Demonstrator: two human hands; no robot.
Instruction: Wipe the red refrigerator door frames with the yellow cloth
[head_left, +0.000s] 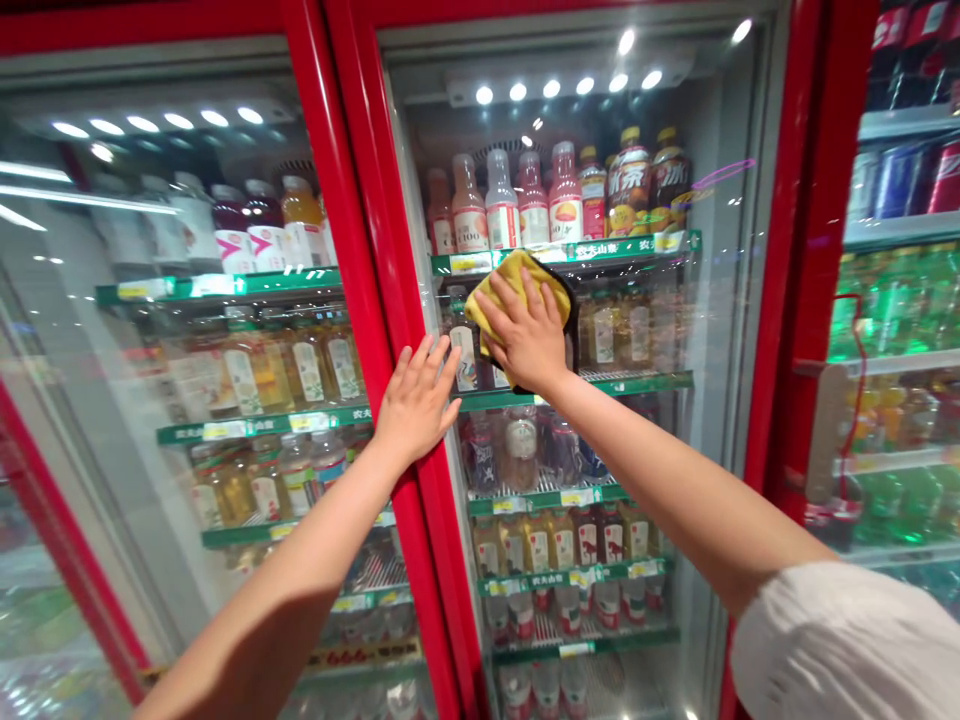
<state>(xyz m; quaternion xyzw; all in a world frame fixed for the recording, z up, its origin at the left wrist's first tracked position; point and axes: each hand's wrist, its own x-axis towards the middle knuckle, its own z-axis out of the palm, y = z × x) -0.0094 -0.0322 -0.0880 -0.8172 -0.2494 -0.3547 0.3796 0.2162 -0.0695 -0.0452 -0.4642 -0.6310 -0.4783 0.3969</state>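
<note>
My right hand (529, 330) lies spread on a yellow cloth (486, 308) with a dark edge, pressing it flat against the glass door (720, 330) of a red-framed drinks cooler. The cloth covers part of the upper shelves behind the glass. Lower and to the left, my left hand (417, 398) rests with its fingers apart on the red door frame (367, 200) between two glass doors. It holds nothing.
Behind the glass, bottles (532, 200) stand on several shelves with green label strips. Another glass door (90, 330) is at the left. A grey door handle (827, 433) and a thin red cord (862, 400) are at the right.
</note>
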